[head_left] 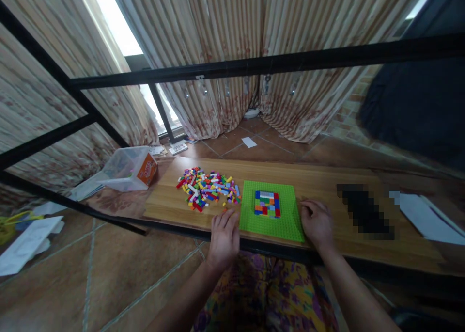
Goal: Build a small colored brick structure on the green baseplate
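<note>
I judge bricks (pixel 268 204) mid-build on green board (pixel 291 215); next calls for pinching from pile (pixel 209 185). Left hand (pixel 224 236), right hand (pixel 318 224) curled; can't tell grip.

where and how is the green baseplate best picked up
Probably by the left and right edges of the green baseplate, one hand from each side: it lies flat, with the bricks clear of those rims; the left hand and right hand are nearby.

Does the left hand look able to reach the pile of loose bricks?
Probably yes: the left hand is close to the pile of loose bricks, and nothing visible seems to block the way.
</note>
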Demonstrator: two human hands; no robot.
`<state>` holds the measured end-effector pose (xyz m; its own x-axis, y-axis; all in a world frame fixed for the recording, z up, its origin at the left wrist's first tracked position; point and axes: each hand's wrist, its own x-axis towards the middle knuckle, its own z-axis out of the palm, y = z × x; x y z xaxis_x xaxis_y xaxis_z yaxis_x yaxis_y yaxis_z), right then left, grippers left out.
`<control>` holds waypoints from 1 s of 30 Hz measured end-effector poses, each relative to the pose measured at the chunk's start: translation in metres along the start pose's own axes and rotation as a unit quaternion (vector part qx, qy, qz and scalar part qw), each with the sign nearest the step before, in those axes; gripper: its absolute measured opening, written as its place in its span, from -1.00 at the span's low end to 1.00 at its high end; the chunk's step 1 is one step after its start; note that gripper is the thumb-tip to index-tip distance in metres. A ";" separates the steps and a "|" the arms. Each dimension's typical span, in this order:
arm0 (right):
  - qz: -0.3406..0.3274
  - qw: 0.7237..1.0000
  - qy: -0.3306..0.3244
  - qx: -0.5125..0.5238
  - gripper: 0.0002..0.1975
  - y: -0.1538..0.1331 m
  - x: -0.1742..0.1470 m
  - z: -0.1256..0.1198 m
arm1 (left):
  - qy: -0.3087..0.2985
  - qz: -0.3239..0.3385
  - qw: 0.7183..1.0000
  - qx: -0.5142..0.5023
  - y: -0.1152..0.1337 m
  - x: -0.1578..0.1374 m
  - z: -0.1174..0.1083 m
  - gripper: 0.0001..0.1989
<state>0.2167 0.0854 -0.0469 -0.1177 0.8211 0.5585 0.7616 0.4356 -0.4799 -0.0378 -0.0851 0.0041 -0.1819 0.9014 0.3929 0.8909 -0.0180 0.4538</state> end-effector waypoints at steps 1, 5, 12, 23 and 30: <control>-0.001 1.000 0.000 -0.002 -0.73 0.001 0.000 0.000 | 0.008 -0.009 1.000 0.001 -0.005 -0.001 -0.002 -0.63; -0.006 1.000 -0.002 -0.006 -0.72 0.003 -0.001 0.001 | 0.019 -0.040 0.999 -0.001 -0.022 0.000 -0.005 -0.64; -0.007 1.000 0.007 -0.007 -0.73 0.000 -0.001 -0.003 | 0.033 -0.077 0.996 -0.016 -0.037 0.007 0.001 -0.63; -0.021 0.999 -0.002 -0.024 -0.73 0.006 -0.003 -0.002 | 0.048 -0.089 0.995 0.017 -0.042 0.023 0.008 -0.82; -0.032 0.999 -0.003 -0.034 -0.74 0.008 -0.003 -0.002 | 0.034 -0.115 0.993 0.012 -0.043 0.040 0.014 -0.87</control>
<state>0.2244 0.0858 -0.0504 -0.1713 0.7938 0.5835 0.7932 0.4624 -0.3962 -0.0777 -0.0418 -0.0112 -0.4081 0.8493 0.3348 0.8322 0.1954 0.5188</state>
